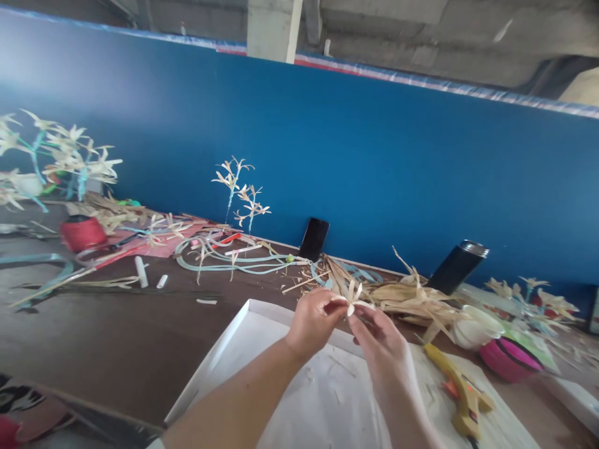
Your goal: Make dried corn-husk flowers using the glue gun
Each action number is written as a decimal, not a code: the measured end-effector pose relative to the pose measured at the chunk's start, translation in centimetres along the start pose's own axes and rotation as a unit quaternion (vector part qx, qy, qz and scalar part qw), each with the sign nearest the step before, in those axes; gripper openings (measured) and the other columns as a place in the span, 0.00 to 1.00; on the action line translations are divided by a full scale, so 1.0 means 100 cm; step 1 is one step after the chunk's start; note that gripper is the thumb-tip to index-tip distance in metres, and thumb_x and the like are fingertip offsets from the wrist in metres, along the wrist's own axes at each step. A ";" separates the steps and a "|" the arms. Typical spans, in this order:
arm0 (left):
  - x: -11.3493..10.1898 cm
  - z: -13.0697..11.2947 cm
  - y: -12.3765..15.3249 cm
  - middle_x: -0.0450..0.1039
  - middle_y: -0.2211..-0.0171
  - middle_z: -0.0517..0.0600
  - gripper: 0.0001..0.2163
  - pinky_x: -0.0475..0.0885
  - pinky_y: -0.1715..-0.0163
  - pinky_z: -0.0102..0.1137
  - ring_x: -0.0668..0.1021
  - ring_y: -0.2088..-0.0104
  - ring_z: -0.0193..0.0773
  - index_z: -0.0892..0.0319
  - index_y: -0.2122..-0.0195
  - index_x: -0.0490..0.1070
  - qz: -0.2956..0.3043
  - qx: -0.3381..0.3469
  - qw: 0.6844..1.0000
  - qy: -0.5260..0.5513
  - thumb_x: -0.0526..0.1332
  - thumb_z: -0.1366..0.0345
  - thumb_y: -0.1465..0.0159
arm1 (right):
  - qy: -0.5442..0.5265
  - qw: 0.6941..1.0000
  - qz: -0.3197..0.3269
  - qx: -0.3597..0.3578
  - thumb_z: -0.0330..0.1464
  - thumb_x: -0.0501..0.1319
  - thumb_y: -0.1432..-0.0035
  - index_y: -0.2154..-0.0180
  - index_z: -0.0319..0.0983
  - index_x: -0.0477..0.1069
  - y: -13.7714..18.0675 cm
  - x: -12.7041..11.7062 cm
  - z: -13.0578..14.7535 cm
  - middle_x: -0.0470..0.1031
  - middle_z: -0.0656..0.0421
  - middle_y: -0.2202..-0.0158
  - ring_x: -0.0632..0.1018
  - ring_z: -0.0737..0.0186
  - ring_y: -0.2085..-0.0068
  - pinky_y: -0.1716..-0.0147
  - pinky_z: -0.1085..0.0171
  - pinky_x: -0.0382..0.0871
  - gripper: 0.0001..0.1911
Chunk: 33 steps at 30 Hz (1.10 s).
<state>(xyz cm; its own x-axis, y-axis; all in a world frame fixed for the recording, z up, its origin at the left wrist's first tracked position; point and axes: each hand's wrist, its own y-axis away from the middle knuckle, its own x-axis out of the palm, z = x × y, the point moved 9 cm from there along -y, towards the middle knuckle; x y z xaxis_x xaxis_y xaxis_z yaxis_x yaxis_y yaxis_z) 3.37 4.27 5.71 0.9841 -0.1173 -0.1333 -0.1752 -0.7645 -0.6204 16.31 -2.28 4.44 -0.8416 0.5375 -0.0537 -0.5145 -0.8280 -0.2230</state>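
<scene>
A small cream flower (352,298) with narrow pointed petals, which looks made of dried husk, is held up over the far edge of a shallow white tray (243,318). My left hand (314,319) pinches it from the left side, fingers curled. From the right and below, my right hand (381,333) grips it too, thumb and fingertips closed near its base. The fingers hide the underside of the flower. A few small scraps lie on the tray's bottom beneath my wrists.
A yellow glue gun (461,396) lies right of the tray, near a pink pouch (510,358) and white bowl (477,327). Dried husks (407,296), a black phone (314,239) and a dark flask (456,268) stand along the blue partition (374,168). Finished flower stems (231,181) rise behind.
</scene>
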 end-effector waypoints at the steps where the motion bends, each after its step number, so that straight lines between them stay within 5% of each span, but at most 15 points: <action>1: 0.001 0.002 0.000 0.73 0.73 0.47 0.03 0.68 0.68 0.26 0.73 0.70 0.33 0.60 0.74 0.74 0.001 -0.010 1.000 0.003 0.61 0.71 0.45 | -0.012 1.000 -0.006 0.001 0.41 0.67 0.57 0.63 0.38 0.75 0.001 -0.001 -0.001 0.77 0.55 0.66 0.75 0.59 0.68 0.74 0.65 0.67 0.19; 9: 0.006 0.018 0.002 0.72 0.74 0.46 0.03 0.68 0.71 0.25 0.73 0.70 0.33 0.60 0.73 0.74 0.021 -0.089 0.995 0.042 0.61 0.68 0.45 | -0.016 1.000 -0.008 0.003 0.41 0.67 0.56 0.60 0.39 0.74 0.003 -0.002 -0.013 0.76 0.56 0.64 0.75 0.60 0.66 0.70 0.64 0.68 0.20; 18: 0.004 -0.006 0.003 0.75 0.70 0.48 0.06 0.69 0.63 0.29 0.74 0.66 0.35 0.58 0.72 0.74 0.024 0.030 0.999 -0.033 0.59 0.74 0.45 | 0.041 0.998 -0.048 -0.020 0.42 0.68 0.58 0.67 0.39 0.76 0.000 -0.008 -0.011 0.77 0.57 0.67 0.75 0.58 0.66 0.67 0.63 0.67 0.17; 26: 0.010 -0.023 0.008 0.74 0.71 0.48 0.05 0.67 0.62 0.29 0.73 0.66 0.35 0.59 0.72 0.72 0.049 0.086 0.992 -0.078 0.58 0.68 0.40 | 0.040 0.994 -0.082 -0.056 0.39 0.66 0.54 0.67 0.39 0.75 -0.002 -0.017 -0.014 0.75 0.58 0.68 0.74 0.59 0.65 0.64 0.63 0.65 0.13; 33: 0.011 -0.018 0.010 0.72 0.72 0.47 0.07 0.65 0.68 0.27 0.72 0.69 0.32 0.57 0.71 0.71 0.046 0.028 0.996 -0.076 0.57 0.63 0.39 | 0.105 0.980 -0.091 -0.140 0.39 0.63 0.49 0.69 0.41 0.75 0.005 -0.017 0.007 0.73 0.58 0.67 0.73 0.60 0.65 0.64 0.63 0.64 0.09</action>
<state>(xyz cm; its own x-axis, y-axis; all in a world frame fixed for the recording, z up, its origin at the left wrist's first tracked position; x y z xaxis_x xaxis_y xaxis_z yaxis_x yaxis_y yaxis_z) 4.35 2.23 6.38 0.9487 -0.0842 -0.3047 -0.2699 -0.7175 -0.6421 17.43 -3.72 5.09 -0.6728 0.7171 -0.1820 -0.5626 -0.6556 -0.5036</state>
